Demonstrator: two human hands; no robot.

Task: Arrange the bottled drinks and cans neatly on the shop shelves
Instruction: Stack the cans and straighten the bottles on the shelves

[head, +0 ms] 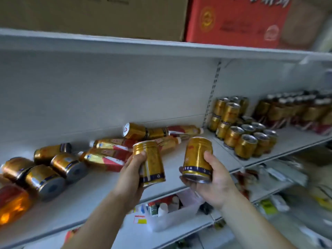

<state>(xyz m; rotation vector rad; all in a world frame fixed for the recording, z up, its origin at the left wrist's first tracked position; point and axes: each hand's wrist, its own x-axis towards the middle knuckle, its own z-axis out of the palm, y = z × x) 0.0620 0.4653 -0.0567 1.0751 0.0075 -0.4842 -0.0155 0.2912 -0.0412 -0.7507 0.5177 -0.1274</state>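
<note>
Left can (pixel 151 163) gripped by left hand (pixel 130 178), right can (pixel 197 159) by right hand (pixel 213 180); toppled bottles (pixel 106 157) strewn at 9 o'clock.

A: Where's the camera?
B: On the person's head, wide-angle, facing the shelf (pixel 93 194) and tipped slightly down.
A: How near?
B: Close. The left hand (pixel 131 169) and right hand (pixel 213 178) fill mid-frame, and the shelf lines run slanted.

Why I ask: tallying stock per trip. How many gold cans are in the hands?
2. The left-hand can is gripped by the left hand, the right-hand can by the right hand, both before the shelf. None seems hidden behind them.
</note>
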